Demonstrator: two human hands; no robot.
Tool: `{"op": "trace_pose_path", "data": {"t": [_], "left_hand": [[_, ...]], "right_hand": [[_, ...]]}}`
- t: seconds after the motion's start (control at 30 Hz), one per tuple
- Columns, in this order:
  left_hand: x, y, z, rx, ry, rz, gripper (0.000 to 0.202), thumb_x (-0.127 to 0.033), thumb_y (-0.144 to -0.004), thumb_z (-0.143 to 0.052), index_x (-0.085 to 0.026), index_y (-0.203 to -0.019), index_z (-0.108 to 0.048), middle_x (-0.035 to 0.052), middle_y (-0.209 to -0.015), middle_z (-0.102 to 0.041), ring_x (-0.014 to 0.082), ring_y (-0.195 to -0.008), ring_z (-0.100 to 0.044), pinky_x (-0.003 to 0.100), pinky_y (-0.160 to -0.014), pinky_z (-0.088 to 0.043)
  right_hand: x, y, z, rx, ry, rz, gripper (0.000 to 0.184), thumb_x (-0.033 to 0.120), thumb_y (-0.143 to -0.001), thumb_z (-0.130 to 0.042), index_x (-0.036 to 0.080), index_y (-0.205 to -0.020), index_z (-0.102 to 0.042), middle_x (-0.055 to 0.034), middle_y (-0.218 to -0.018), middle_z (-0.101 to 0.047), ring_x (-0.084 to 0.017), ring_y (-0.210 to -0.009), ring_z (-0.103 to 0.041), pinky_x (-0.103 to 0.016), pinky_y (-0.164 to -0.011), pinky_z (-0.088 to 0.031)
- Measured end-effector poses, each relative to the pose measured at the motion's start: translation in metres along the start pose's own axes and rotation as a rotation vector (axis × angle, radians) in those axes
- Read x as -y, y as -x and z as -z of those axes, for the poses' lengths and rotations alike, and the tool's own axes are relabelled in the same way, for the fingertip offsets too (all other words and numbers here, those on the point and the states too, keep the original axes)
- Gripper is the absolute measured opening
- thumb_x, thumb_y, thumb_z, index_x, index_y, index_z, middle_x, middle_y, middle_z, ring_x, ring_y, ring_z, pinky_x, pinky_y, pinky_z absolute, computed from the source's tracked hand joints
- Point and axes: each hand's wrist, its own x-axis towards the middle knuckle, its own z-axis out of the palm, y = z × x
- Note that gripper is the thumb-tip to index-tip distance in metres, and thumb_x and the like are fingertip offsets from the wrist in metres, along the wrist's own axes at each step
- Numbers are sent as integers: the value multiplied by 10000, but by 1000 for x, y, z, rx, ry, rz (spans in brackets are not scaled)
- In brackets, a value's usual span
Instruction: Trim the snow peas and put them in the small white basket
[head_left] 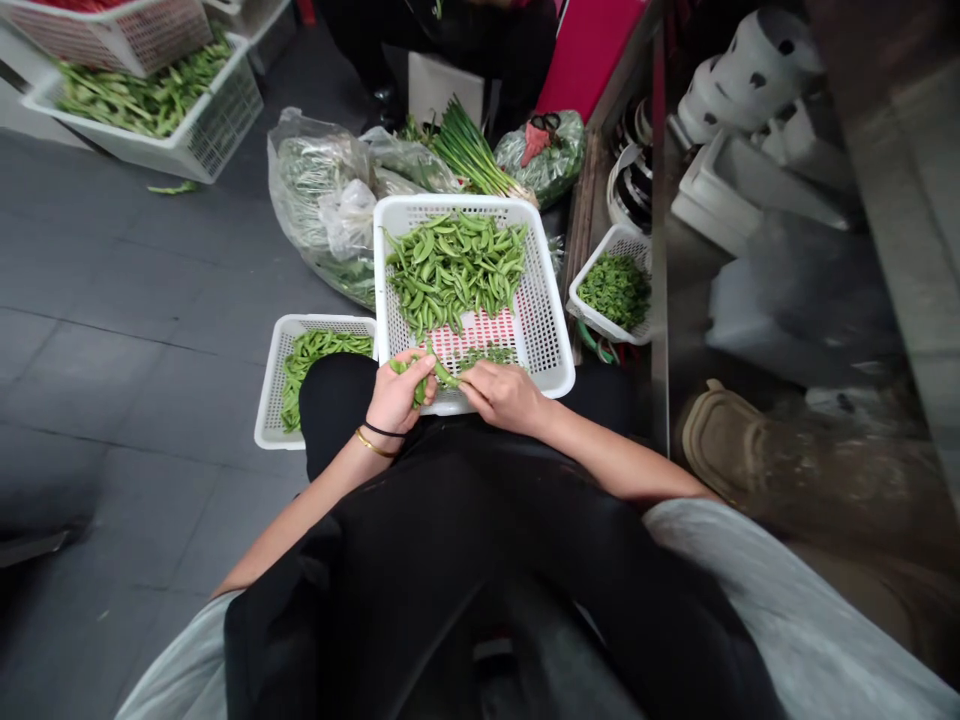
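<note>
A white perforated basket (551, 345) rests on my lap, with a heap of green pea pods (457, 265) toward its far side. Small green trimmings (487, 355) lie near its front wall. Over the front left of the basket, my left hand (401, 388) is closed around several pea pods (420, 385). One pod (442, 372) stretches from it toward my right hand (502, 393), whose fingers pinch that pod's right end. Just left of my knee, a smaller white basket (268, 400) holds more pea pods (304, 375).
Bagged greens (319, 190) and a bunch of green onions (472, 150) lie beyond the basket. A basket of chopped greens (615, 290) stands at right, beside a metal shelf (660, 250). Stacked crates (180, 150) sit at far left. Another person's dark-clothed legs (360, 50) are across from me.
</note>
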Motion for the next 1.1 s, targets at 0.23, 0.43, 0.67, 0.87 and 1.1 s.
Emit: {"op": "trace_pose_path", "data": {"t": [0.23,0.43,0.67,0.87,1.1], "left_hand": [[1,3,8,163,-180,100,261,-297,-654,-759,-129,-719,-569,-36,-392,-503,66,-311,-419,160,-324,-296],[-2,5,14,474,-121,274,255,-295,-630,-765,-112,-738,-623,32,-511,-618,55,-292,-415,161,-297,-288],[1,-1,21,417,-73,326,207,-278,-645,-716,-111,-746,-650,46,-546,-647,68,-281,-425,169,-268,-274],[-5,2,16,480,-279,286,194,-314,-686,-674,-123,-717,-664,39,-532,-621,71,-310,-400,188,-300,-270],[-27,25,-7,274,-646,-251,118,-160,-569,-779,-183,-627,-680,23,-591,-590,124,-574,-493,211,-545,-397]], "right_hand": [[8,-4,-2,245,-100,105,175,166,-787,-451,146,-674,-583,-49,-686,-614,-114,-585,-494,-230,-557,-343],[-19,-1,6,188,-826,-139,151,199,-764,-456,169,-652,-552,32,-557,-550,-77,-500,-501,-192,-528,-402],[-54,5,29,-56,-502,-430,326,391,-852,-465,152,-1026,-604,-44,-789,-629,-131,-635,-578,-263,-613,-477],[-12,-4,18,207,-15,136,270,325,-931,-401,171,-1006,-609,-91,-896,-607,-177,-815,-556,-277,-697,-423],[-4,-16,-2,145,-746,-156,342,390,-941,-325,180,-715,-470,18,-572,-526,-104,-552,-523,-222,-570,-416]]}}
